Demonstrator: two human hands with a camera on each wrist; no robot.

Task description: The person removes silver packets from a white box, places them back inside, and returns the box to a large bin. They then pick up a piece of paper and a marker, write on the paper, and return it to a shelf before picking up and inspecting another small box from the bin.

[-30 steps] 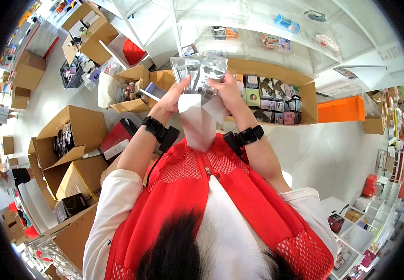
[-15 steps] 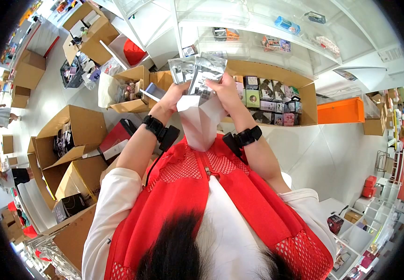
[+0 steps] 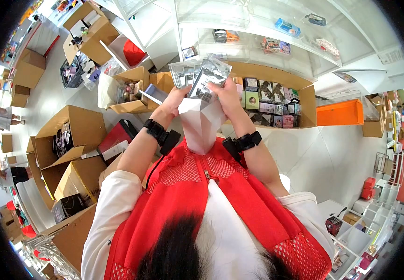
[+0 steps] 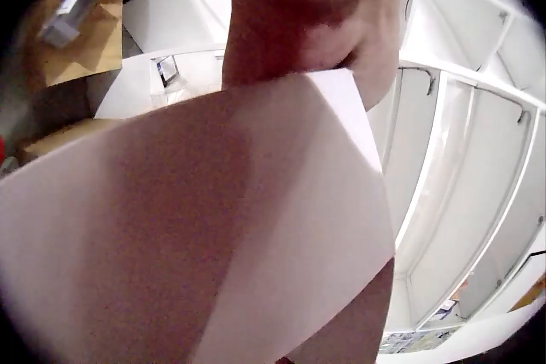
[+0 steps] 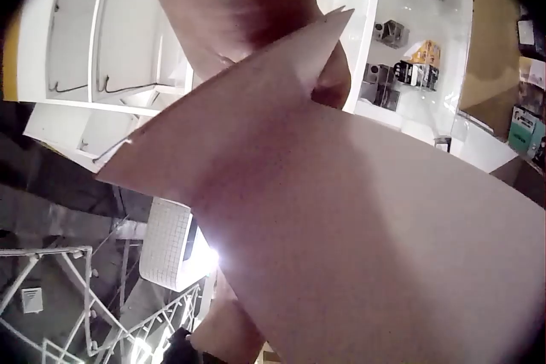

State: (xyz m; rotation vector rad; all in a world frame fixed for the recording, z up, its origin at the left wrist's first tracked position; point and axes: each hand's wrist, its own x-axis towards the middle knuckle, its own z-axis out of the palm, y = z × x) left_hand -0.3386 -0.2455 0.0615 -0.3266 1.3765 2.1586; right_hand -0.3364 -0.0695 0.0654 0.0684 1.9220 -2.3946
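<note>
Several silver foil packets (image 3: 206, 77) stand fanned out between both hands in the head view. My left hand (image 3: 173, 100) grips the left-hand packets near their lower edge. My right hand (image 3: 229, 98) grips the right-hand one, its thumb lying across the front over dark print. Below them a creased white card piece (image 3: 199, 126) with angled flaps hangs down against the red vest. In the left wrist view the white card (image 4: 256, 227) covers much of the hand; in the right wrist view the card (image 5: 367, 210) likewise hides most fingers.
Beyond the hands lies a long cardboard box (image 3: 309, 105) of small boxed goods, beside an orange bin (image 3: 341, 113). White display shelves (image 3: 239, 16) rise behind. More open cartons (image 3: 87, 123) stand on the left, and a person (image 3: 6, 117) is farther off.
The packets have spread into a wider fan, the right-hand one tilting to the right. Both hands have shifted only slightly and keep their grip.
</note>
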